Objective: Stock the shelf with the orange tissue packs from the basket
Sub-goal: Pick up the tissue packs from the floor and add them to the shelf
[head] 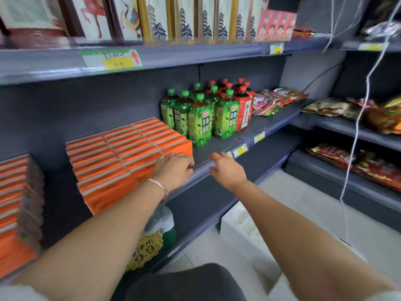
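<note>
Several orange tissue packs [121, 157] stand in tight rows on the grey middle shelf [219, 148]. More orange packs [13, 205] fill the far left. My left hand [173, 170], with a silver bracelet on its wrist, rests against the front right corner of the main block, fingers curled over the pack edge. My right hand [225, 170] hovers just right of it above the shelf's front rail, fingers relaxed and holding nothing. No basket is in view.
Green and red drink bottles [201, 118] stand right of the packs, snack bags [275, 101] beyond them. A bare strip of shelf lies between packs and bottles. A large water bottle [160, 231] sits on the shelf below. A white box [243, 231] is on the floor.
</note>
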Demonstrator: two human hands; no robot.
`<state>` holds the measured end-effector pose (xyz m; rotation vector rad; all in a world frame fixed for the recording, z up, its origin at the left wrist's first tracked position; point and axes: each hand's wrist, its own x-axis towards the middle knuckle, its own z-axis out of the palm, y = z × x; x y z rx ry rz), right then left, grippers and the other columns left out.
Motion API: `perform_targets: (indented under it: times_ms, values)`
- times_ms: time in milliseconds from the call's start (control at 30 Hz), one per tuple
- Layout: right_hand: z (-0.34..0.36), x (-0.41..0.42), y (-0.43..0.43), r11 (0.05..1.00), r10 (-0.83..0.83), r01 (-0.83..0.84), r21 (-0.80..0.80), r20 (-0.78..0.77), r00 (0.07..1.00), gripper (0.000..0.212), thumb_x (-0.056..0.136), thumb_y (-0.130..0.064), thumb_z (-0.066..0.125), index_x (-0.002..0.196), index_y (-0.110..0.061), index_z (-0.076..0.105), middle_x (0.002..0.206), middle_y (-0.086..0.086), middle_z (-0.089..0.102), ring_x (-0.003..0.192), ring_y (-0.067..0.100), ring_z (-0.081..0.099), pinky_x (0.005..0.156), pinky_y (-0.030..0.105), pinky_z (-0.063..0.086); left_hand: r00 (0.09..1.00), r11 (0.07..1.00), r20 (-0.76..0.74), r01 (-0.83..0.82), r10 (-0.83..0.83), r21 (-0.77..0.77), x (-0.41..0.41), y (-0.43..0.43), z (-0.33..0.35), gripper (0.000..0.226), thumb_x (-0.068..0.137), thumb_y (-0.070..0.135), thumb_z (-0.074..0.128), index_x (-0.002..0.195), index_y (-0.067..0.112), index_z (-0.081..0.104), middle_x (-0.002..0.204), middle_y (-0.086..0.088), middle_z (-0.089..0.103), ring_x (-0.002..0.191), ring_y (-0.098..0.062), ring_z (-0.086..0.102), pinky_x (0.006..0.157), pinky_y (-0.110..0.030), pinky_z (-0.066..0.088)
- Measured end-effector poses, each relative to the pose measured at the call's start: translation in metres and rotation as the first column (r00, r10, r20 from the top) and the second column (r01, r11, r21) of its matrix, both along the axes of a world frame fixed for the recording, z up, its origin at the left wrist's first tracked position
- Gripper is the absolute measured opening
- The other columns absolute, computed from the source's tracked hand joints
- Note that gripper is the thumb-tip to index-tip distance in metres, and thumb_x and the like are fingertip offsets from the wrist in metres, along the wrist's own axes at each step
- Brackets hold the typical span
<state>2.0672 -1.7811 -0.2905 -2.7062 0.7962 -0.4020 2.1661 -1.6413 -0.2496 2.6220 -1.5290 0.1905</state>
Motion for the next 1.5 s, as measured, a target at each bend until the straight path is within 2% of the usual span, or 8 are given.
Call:
perform_targets:
  times_ms: [167,400,567,700,1033,1233,1333,1500]
  values:
    - [-0.043,-0.104,0.009,0.99,-0.068,0.082,0.116,-0.125,0.99,0.026,0.093,-0.017,0.043,0.115,-0.015,0.057,0.12,0.01,0.06,0.11,0.031,0.055,0.083,0.035,0.044,0.973,0.98,-0.16,0.179,-0.164,0.089,-0.091,-0.015,-0.039,0.014,0.091,0.032,0.049,0.1,0.025,0.058,0.109,0.004,0.064,0.109,-0.022,0.057,0.09,-0.034,0.04]
    - [-0.127,-0.213,0.009,0.917,-0.181,0.261,0.302,-0.268,0.946,0.03,0.091,-0.02,0.048,0.119,-0.022,0.06,0.118,0.006,0.064,0.112,0.027,0.057,0.09,0.031,0.043,0.915,0.9,-0.253,0.372,-0.314,0.226,-0.199,-0.053,-0.088,0.017,0.093,0.03,0.047,0.104,0.026,0.058,0.113,0.003,0.063,0.111,-0.021,0.055,0.092,-0.033,0.035]
    - [-0.203,-0.276,0.02,0.828,-0.094,0.31,0.467,-0.43,0.898,0.032,0.089,-0.019,0.055,0.121,-0.018,0.06,0.124,0.008,0.061,0.119,0.028,0.052,0.102,0.032,0.037,0.852,0.775,-0.317,0.516,-0.417,0.366,-0.247,-0.069,-0.141,0.018,0.091,0.028,0.047,0.104,0.024,0.059,0.114,0.0,0.062,0.107,-0.023,0.056,0.09,-0.032,0.034]
    - [-0.263,-0.316,0.031,0.727,-0.052,0.403,0.556,-0.541,0.84,0.039,0.091,-0.021,0.057,0.129,-0.015,0.053,0.13,0.008,0.057,0.12,0.025,0.052,0.095,0.029,0.04,0.758,0.608,-0.381,0.652,-0.529,0.453,-0.274,-0.08,-0.186,0.022,0.092,0.024,0.047,0.11,0.02,0.059,0.115,-0.002,0.06,0.107,-0.025,0.055,0.077,-0.027,0.034]
    - [-0.364,-0.37,0.052,0.594,-0.226,0.69,0.413,-0.738,0.636,0.047,0.089,-0.022,0.051,0.135,-0.019,0.041,0.131,0.011,0.039,0.121,0.032,0.041,0.097,0.043,0.043,0.604,0.293,-0.488,0.767,-0.63,0.571,-0.297,-0.102,-0.28,0.028,0.095,0.025,0.043,0.121,0.019,0.052,0.126,-0.004,0.053,0.115,-0.026,0.051,0.087,-0.032,0.037]
    - [-0.394,-0.369,0.056,0.472,-0.31,0.818,0.329,-0.807,0.503,0.045,0.088,-0.023,0.055,0.131,-0.023,0.042,0.129,0.008,0.035,0.118,0.032,0.04,0.094,0.045,0.042,0.639,0.291,-0.552,0.754,-0.536,0.589,-0.285,-0.1,-0.311,0.028,0.097,0.028,0.041,0.121,0.021,0.051,0.126,-0.004,0.053,0.116,-0.025,0.051,0.092,-0.034,0.036]
    - [-0.402,-0.362,0.058,0.423,-0.299,0.857,0.294,-0.848,0.438,0.06,0.081,-0.032,0.069,0.132,-0.027,0.037,0.131,0.01,0.031,0.118,0.033,0.04,0.095,0.048,0.041,0.652,0.289,-0.586,0.749,-0.482,0.596,-0.283,-0.099,-0.321,0.027,0.096,0.027,0.041,0.12,0.021,0.052,0.124,-0.004,0.054,0.115,-0.024,0.052,0.092,-0.033,0.037]
    - [-0.417,-0.359,0.068,0.437,-0.316,0.877,0.201,-0.878,0.359,0.077,0.081,-0.03,0.067,0.14,-0.036,0.019,0.139,0.017,0.023,0.12,0.036,0.038,0.096,0.054,0.038,0.656,0.36,-0.629,0.755,-0.417,0.548,-0.287,-0.101,-0.324,0.027,0.096,0.025,0.042,0.12,0.02,0.053,0.122,-0.003,0.056,0.113,-0.024,0.052,0.089,-0.032,0.037]
